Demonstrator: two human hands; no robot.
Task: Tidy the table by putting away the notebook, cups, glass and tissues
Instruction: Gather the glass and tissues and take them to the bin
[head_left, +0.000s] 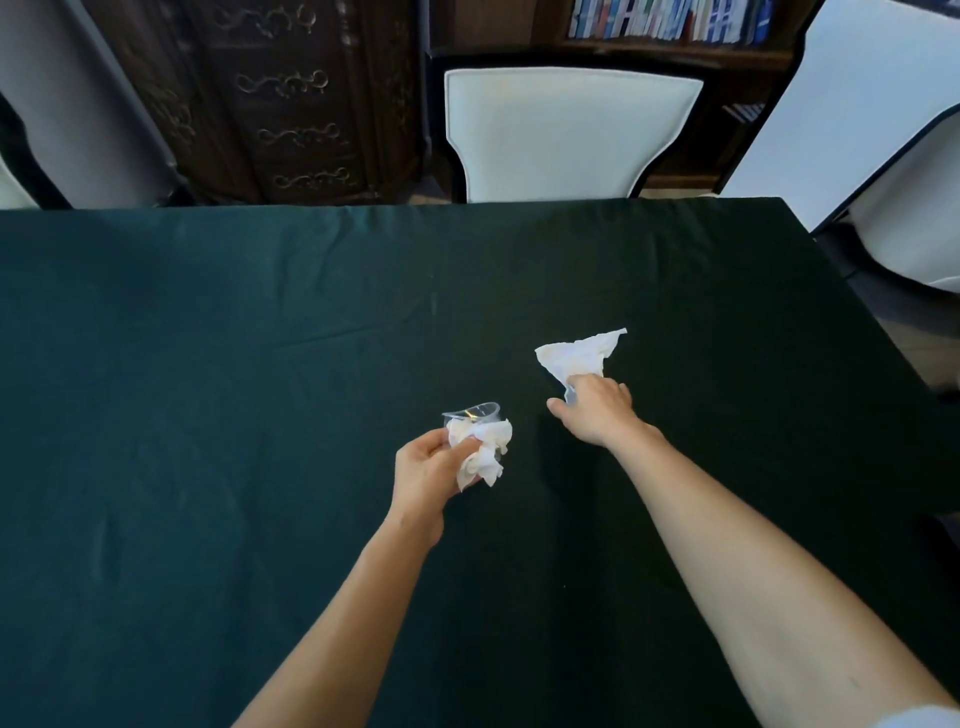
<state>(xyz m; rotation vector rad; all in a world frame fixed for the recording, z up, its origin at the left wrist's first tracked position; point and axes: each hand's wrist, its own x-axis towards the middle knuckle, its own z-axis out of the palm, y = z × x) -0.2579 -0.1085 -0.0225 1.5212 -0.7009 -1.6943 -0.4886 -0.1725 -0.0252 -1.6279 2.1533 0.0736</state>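
My left hand (428, 467) grips a clear plastic cup (474, 413) together with crumpled white tissues (485, 447), held just above the dark green tablecloth (208, 364) near the table's middle. To the right, my right hand (595, 408) pinches one end of another crumpled white tissue (579, 353), whose far part spreads out on the cloth beyond my fingers. No notebook or glass is in view.
A white padded chair (566, 130) stands at the table's far edge, another white chair (883, 156) at the far right corner. A dark carved cabinet (291, 98) and a bookshelf (665, 21) stand behind. The table's right edge runs diagonally at right.
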